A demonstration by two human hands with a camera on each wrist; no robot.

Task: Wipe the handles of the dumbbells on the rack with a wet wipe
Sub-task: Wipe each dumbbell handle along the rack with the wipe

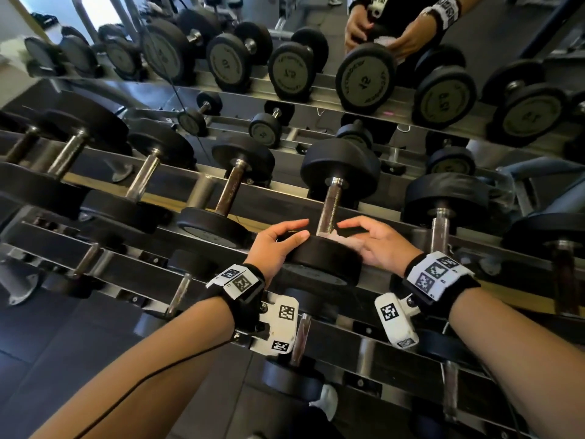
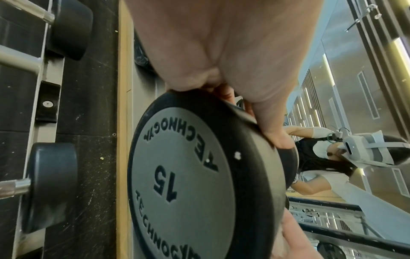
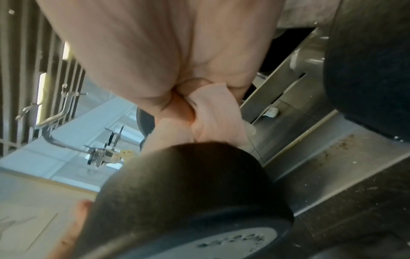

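Observation:
A black dumbbell marked 15 lies on the rack's top tier, its steel handle running away from me. My left hand rests on the near weight head, thumb along the rim and fingers stretched over its inner face. The left wrist view shows the thumb on that head. My right hand sits at the right side of the handle's near end, fingers curled round a crumpled white wet wipe. The wipe is bunched between the fingers just above the head.
Other dumbbells lie close on both sides, one to the left and one to the right. A lower tier holds more below my wrists. A mirror behind the rack reflects the weights and my hands.

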